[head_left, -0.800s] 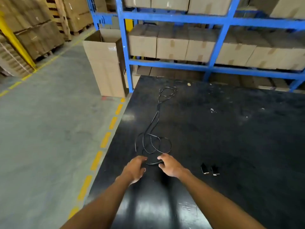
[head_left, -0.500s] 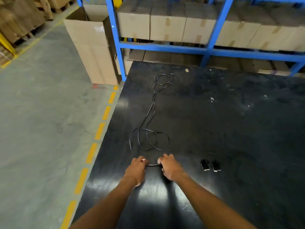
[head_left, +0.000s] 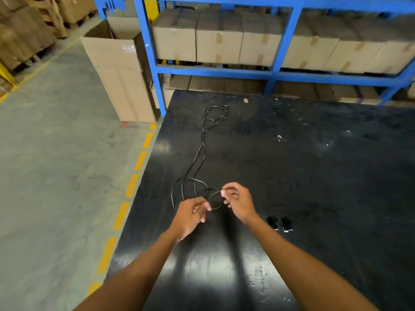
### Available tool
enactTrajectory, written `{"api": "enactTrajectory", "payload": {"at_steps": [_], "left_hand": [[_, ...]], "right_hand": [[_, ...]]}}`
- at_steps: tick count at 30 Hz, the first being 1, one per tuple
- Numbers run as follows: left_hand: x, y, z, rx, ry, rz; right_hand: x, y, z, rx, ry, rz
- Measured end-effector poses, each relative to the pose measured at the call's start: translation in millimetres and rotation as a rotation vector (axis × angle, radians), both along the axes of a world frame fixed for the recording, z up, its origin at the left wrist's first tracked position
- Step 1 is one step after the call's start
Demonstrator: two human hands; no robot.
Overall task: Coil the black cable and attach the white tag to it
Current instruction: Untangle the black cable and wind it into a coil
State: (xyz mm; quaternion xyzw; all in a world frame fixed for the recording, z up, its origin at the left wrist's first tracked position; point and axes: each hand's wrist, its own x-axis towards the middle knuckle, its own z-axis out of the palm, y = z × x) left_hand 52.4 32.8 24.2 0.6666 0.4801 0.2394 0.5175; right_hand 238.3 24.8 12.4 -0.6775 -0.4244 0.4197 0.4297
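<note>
I pinch the black cable (head_left: 203, 140) with both hands: left hand (head_left: 190, 213) and right hand (head_left: 238, 199) hold a small loop above the black table (head_left: 314, 176).

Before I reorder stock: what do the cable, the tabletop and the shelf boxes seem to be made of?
Black cable: thin and limp, with a glossy jacket, probably plastic or rubber; it catches bright glints between the hands. Tabletop: hard, smooth black sheet, scuffed, mirroring overhead light; material unclear. Shelf boxes: matte brown corrugated cardboard with taped seams.
</note>
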Motion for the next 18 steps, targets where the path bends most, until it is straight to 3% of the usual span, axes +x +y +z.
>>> {"api": "enactTrajectory", "payload": {"at_steps": [4, 10, 15, 18], "left_hand": [[2, 19, 46, -0.09, -0.295, 0.198], [-5, 28, 109, -0.164, -0.687, 0.196], [-15, 16, 150, -0.12, -0.754, 0.141], [-22, 6, 170, -0.11, -0.751, 0.178]], "right_hand": [[-8, -4, 27, 0.051, 0.181, -0.015], [-33, -23, 56, 0.143, 0.005, 0.397], [-57, -29, 92, 0.298, -0.069, 0.486], [-65, -31, 106, 0.29, -0.063, 0.517]]}}
